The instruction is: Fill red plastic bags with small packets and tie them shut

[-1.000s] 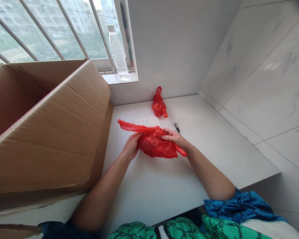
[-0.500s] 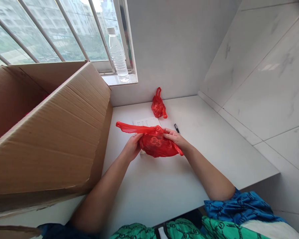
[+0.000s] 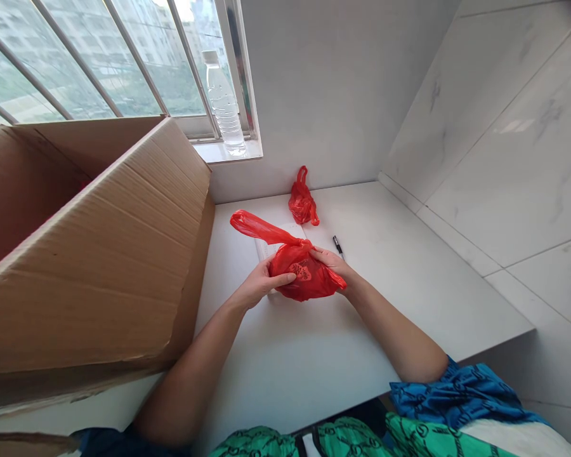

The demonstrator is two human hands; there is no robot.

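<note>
Between my two hands is a red plastic bag (image 3: 309,285), bunched and rounded over something inside that I cannot make out. One long handle loop sticks out to the upper left, and a shorter end points to the lower right. My left hand (image 3: 261,280) grips the bag's left side, its thumb laid across the front near a printed mark. On the other side my right hand (image 3: 332,263) holds the bag near its gathered top, with some fingers hidden behind it. Partly covered by the bag, a sheet of white paper (image 3: 292,230) lies on the white table (image 3: 304,362).
A second red plastic bag (image 3: 303,202), knotted, sits by the back wall. A black pen (image 3: 337,244) lies right of the paper. The large open cardboard box (image 3: 109,254) fills the left side. On the windowsill stands a clear water bottle (image 3: 225,108).
The bag's long handle loop has swung upward. My left thumb has come over the front of the bag, and the bag looks rounder. My right hand stays nearly in place.
</note>
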